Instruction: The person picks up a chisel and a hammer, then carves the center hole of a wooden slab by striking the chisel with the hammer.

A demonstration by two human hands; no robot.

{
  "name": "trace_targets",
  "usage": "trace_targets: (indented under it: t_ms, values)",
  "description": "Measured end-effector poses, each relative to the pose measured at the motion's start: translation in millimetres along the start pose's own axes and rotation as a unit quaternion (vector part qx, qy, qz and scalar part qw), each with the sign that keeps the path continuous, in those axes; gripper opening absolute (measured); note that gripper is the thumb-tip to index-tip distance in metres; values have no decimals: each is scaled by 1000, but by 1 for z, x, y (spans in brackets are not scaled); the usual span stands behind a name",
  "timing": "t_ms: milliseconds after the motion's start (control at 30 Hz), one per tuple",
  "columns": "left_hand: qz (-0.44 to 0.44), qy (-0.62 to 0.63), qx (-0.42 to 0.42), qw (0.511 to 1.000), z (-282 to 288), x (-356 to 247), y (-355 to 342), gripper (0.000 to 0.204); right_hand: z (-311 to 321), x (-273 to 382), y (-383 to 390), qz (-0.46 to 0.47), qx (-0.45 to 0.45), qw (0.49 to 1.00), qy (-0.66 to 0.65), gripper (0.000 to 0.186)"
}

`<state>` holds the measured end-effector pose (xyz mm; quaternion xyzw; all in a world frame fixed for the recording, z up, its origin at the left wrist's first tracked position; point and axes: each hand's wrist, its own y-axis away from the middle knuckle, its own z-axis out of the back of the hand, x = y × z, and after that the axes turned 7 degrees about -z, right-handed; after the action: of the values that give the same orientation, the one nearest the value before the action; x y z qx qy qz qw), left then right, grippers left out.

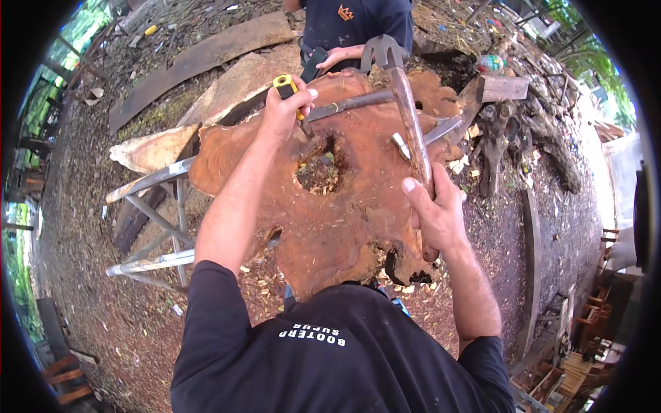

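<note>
Our dark shirt (330, 365) lies nearest, with a broad reddish wood slab (330, 230) beyond it. Our left hand (284, 113) curls its fingers snugly round a yellow-and-black chisel (284, 85), whose long axis slants from far left to near right, tip by the far-left rim of the slab's hole (321, 172); whether it touches wood, we cannot tell. Nearer and to the right, our right hand (439, 212) wraps the handle of a long-handled tool (411, 131), its dark metal head far and right of the chisel; our left hand is closer to the hole
</note>
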<state>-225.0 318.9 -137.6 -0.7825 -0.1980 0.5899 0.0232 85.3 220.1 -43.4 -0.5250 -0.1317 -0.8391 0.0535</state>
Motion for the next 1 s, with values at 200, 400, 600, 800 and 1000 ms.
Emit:
trace_targets:
  t_ms: [200, 400, 600, 800, 1000]
  values:
    - [46, -50, 62, 996, 11, 25, -8, 17, 9, -16, 13, -71, 1, 997, -39, 30]
    - [81, -35, -48, 995, 4, 42, 1, 19, 12, -28, 20, -89, -5, 993, -73, 29]
    - [62, -51, -44, 996, -8, 45, -5, 22, 9, -41, 20, -72, 2, 994, -83, 31]
    - [56, -87, -12, 995, -20, 53, -12, 24, 14, -41, 21, -66, 23, 997, -41, 38]
    - [35, -142, -6, 989, -19, 67, -11, 24, 13, -33, 20, -34, 10, 998, -53, 34]
